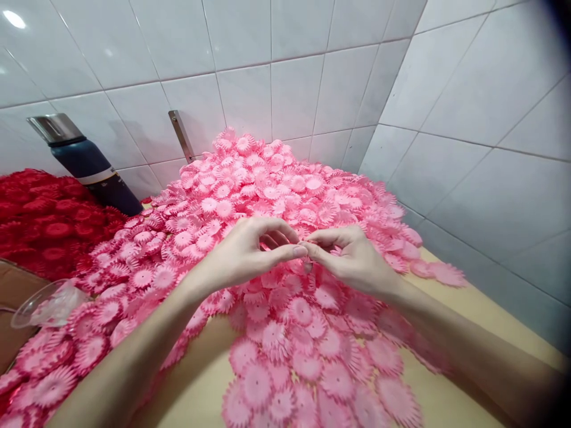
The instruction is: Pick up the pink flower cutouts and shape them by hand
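Near the centre of the frame, the thumb and index fingers of the left hand (243, 252) and of the right hand (359, 264) are drawn together, their tips meeting as if pinched on one small item (307, 266), of which only a pale, blurred bit shows just below them; what it is, I cannot tell. Directly beneath and behind, the pink fringed flower discs (267, 193) lie in a deep heap across the middle of the frame, spilling down to the bottom edge, many with a tiny hole at the centre. They look like thin fabric or film, so each should weigh almost nothing, bend easily and slide over its neighbours; the narrow fringe would probably crease or snag, so the safer hold is a light pinch on the plain round middle, beside the hole, after parting one disc from the stack. The tan desk (205, 362) shows bare at lower centre. At the left edge are a clear plastic dish (27, 315) and, higher up, a heap of red fringed discs (49, 223), with a dark blue bottle (96, 163) leaning beside it, before the white tiled wall (297, 30).
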Tool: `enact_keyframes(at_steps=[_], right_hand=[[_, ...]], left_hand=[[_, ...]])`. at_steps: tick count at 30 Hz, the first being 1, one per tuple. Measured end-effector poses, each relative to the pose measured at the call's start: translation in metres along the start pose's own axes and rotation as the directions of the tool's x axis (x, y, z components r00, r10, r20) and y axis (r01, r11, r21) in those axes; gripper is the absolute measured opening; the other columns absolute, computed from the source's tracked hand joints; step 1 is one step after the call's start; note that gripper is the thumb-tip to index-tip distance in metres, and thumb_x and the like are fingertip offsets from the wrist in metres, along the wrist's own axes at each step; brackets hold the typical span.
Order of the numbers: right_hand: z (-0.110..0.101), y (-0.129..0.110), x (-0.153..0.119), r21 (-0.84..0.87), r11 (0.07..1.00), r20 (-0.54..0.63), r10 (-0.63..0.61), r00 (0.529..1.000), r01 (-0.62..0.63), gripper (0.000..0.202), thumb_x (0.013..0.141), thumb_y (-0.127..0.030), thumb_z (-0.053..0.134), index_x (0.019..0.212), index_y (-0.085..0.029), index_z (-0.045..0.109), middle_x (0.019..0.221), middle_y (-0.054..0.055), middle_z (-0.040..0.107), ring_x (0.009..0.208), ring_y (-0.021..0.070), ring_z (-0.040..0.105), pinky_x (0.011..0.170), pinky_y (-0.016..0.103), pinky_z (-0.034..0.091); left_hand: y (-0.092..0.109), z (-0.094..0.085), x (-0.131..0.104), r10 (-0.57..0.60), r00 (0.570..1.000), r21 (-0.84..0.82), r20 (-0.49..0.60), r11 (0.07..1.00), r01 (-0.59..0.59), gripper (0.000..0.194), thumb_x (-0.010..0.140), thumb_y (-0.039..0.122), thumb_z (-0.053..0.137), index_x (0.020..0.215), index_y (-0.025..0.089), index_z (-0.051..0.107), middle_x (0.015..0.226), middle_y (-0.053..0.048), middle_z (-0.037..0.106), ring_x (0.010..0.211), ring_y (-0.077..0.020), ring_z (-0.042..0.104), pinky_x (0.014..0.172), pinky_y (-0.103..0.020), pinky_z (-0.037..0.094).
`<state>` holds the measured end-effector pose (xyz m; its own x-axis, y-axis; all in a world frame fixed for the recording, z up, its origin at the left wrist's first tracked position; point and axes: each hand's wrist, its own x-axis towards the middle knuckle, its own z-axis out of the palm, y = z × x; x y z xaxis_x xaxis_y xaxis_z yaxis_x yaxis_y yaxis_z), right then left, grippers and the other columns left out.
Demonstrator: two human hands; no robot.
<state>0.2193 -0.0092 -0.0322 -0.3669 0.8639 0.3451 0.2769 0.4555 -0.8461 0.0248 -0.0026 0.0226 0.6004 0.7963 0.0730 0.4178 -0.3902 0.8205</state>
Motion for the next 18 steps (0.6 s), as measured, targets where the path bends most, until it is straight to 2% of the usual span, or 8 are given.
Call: enact_keyframes(at_steps=[5, 9, 12, 15, 18], right_hand=[[0.006, 0.002, -0.003, -0.052, 0.999, 0.035, 0.007, 0.999, -0.005, 0.036, 0.092, -0.034, 0.055, 0.060, -0.018, 0.056, 0.055, -0.002, 0.054, 0.050, 0.0100, 0.048, 0.050, 0.025, 0.037], [0.010, 0.000, -0.003, -0.008, 0.999, 0.046, 0.050, 0.998, -0.049, 0.043, 0.094, -0.041, 0.050, 0.058, -0.018, 0.050, 0.053, -0.003, 0.047, 0.048, 0.0092, 0.043, 0.048, 0.025, 0.033], [0.009, 0.000, -0.003, 0.073, 0.995, 0.047, 0.059, 0.997, -0.063, 0.038, 0.092, -0.039, 0.054, 0.060, -0.017, 0.057, 0.056, -0.002, 0.054, 0.051, 0.0096, 0.048, 0.050, 0.024, 0.038], [0.006, 0.002, -0.001, 0.114, 0.992, 0.074, 0.043, 0.996, -0.051, 0.018, 0.084, -0.032, 0.066, 0.072, -0.019, 0.069, 0.067, 0.000, 0.065, 0.061, 0.0115, 0.057, 0.057, 0.024, 0.043], [0.004, 0.001, 0.000, 0.117, 0.991, 0.065, 0.058, 0.996, -0.065, 0.008, 0.079, -0.029, 0.071, 0.079, -0.021, 0.073, 0.070, -0.001, 0.068, 0.063, 0.0114, 0.058, 0.058, 0.024, 0.043]], left_hand=[[-0.005, 0.001, 0.001, 0.002, 0.999, -0.072, 0.041, 0.997, 0.001, 0.029, 0.080, 0.039, 0.070, 0.089, 0.012, 0.067, 0.084, -0.008, 0.071, 0.075, -0.0155, 0.066, 0.067, -0.026, 0.052], [-0.009, 0.000, 0.002, -0.021, 0.998, -0.138, 0.063, 0.990, 0.030, 0.027, 0.076, 0.035, 0.074, 0.085, 0.011, 0.067, 0.078, -0.008, 0.071, 0.071, -0.0155, 0.067, 0.066, -0.026, 0.053], [-0.012, -0.004, 0.002, -0.013, 0.999, -0.166, 0.050, 0.986, 0.021, 0.025, 0.076, 0.034, 0.073, 0.081, 0.011, 0.066, 0.074, -0.007, 0.069, 0.067, -0.0140, 0.065, 0.063, -0.026, 0.053], [-0.013, -0.006, 0.003, -0.021, 0.999, -0.145, 0.046, 0.989, 0.028, 0.023, 0.079, 0.034, 0.071, 0.081, 0.011, 0.067, 0.074, -0.007, 0.069, 0.066, -0.0129, 0.064, 0.063, -0.024, 0.053], [-0.011, -0.004, 0.002, -0.047, 0.999, -0.109, 0.021, 0.993, 0.049, 0.021, 0.082, 0.033, 0.067, 0.082, 0.012, 0.064, 0.077, -0.006, 0.069, 0.068, -0.0135, 0.065, 0.064, -0.025, 0.052]])
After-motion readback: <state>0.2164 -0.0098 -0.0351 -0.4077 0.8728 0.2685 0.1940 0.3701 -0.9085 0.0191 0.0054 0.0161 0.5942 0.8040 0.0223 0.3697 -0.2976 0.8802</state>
